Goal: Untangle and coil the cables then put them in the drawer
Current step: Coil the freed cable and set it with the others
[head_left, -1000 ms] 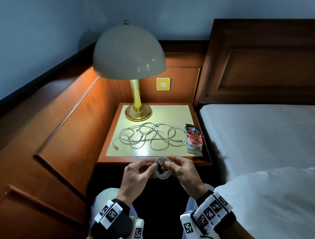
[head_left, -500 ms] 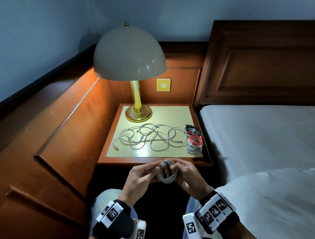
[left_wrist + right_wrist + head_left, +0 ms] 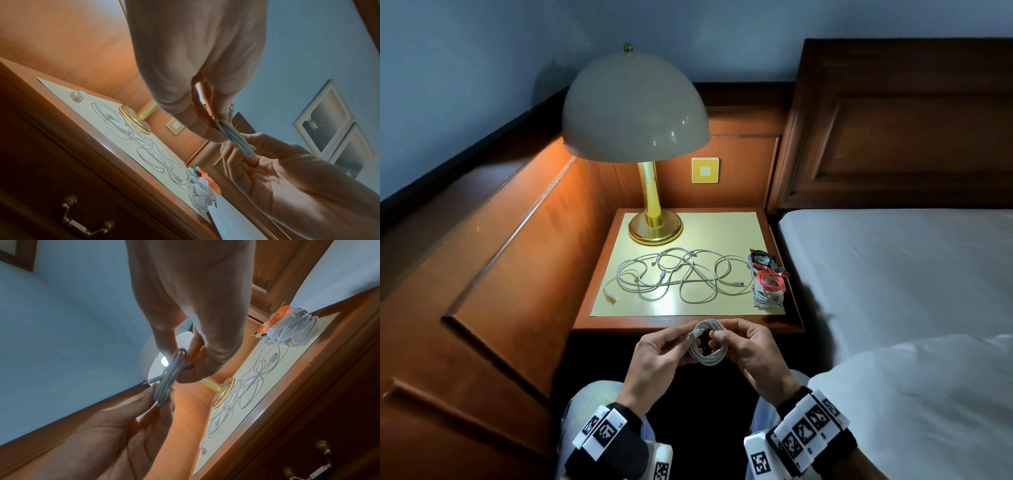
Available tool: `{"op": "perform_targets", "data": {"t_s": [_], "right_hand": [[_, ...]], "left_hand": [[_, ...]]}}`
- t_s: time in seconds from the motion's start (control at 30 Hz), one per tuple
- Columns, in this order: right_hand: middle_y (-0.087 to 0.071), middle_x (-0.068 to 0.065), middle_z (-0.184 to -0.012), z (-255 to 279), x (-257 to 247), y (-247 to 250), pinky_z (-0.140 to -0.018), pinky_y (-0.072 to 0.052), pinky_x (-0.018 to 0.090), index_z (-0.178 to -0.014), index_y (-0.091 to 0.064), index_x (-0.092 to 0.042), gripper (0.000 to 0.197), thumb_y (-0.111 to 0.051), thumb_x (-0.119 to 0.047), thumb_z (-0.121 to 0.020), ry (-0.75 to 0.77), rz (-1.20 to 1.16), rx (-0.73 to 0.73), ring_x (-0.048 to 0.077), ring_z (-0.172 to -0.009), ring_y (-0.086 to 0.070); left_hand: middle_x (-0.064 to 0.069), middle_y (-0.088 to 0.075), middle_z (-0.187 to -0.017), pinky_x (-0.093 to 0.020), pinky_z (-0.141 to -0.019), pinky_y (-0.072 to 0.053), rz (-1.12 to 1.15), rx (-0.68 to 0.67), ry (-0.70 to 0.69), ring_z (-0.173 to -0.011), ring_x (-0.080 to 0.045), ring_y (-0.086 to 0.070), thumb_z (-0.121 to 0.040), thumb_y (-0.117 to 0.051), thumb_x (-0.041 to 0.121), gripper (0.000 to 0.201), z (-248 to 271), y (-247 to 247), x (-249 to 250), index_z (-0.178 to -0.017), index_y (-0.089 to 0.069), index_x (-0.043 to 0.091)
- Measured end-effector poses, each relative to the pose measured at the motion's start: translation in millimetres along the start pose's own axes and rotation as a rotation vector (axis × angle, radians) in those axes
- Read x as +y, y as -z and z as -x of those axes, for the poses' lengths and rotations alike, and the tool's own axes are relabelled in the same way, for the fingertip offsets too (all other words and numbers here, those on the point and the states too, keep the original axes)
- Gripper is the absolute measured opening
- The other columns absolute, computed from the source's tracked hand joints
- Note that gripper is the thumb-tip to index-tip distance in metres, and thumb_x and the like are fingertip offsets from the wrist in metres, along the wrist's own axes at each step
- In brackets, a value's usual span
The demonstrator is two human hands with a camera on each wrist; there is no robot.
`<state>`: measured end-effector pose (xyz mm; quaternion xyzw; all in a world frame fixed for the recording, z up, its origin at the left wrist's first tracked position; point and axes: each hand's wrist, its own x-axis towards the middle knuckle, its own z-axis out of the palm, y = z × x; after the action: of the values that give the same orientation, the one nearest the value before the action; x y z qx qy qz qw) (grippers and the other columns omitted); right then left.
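Bench [image 3: 739, 219] carries loose white cables [image 3: 678, 279] still tangled at centre, with finished coils [image 3: 768, 286] parked at its right edge, presumably clear of the tangle. Drawer [image 3: 68, 216] below looks closed. Left hand [image 3: 657, 356] and right hand [image 3: 751, 353] each pinch the white coil [image 3: 708, 354] before the bench edge, likely securing its free end.

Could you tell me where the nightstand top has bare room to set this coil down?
Free: the back right patch between the lamp base and the bed-side edge, and the front strip below the loose white cables. Crowded: the middle under that tangle, and the right edge with the coiled bundles.
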<state>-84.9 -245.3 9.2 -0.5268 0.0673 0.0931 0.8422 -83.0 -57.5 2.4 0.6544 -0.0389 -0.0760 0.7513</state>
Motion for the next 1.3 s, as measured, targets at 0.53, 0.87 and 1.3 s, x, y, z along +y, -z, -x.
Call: {"op": "perform_targets", "data": {"t_s": [0.53, 0.87, 1.3], "right_hand": [[-0.067, -0.005, -0.128, 4.5, -3.0, 18.2, -0.101, -0.053, 0.036, -0.137, -0.056, -0.032, 0.061, -0.08, -0.026, -0.082, 0.122, 0.572, -0.189, 0.016, -0.115, -0.065], [-0.065, -0.014, -0.127, -0.1, -3.9, 24.4, -0.102, -0.051, 0.035, -0.137, -0.057, -0.023, 0.068, -0.08, -0.027, -0.073, 0.342, 0.928, -0.125, 0.005, -0.116, -0.063], [-0.065, -0.014, -0.122, -24.6, 2.5, 48.0, -0.102, -0.049, 0.029, -0.129, -0.062, -0.026, 0.058, -0.077, -0.018, -0.074, 0.253, 1.014, -0.001, 0.001, -0.113, -0.06]], "left_hand": [[-0.016, -0.076, -0.104, -0.038, -0.086, -0.061, 0.038, 0.039, 0.002, -0.099, -0.033, -0.073, -0.093, -0.065, 0.007, 0.022, 1.2, 1.8, 1.1, -0.112, -0.075, 0.009], [-0.017, -0.073, -0.116, -0.034, -0.087, -0.06, 0.099, -0.058, 0.11, -0.104, -0.028, -0.07, -0.094, -0.064, 0.0, 0.026, -7.1, -2.0, 4.2, -0.115, -0.074, 0.01], [0.017, -0.071, -0.117, -0.017, -0.1, -0.047, -0.684, -0.128, -0.082, -0.109, 0.008, -0.063, -0.077, -0.082, 0.022, 0.052, -45.9, -11.7, -14.3, -0.127, -0.068, 0.024]]}}
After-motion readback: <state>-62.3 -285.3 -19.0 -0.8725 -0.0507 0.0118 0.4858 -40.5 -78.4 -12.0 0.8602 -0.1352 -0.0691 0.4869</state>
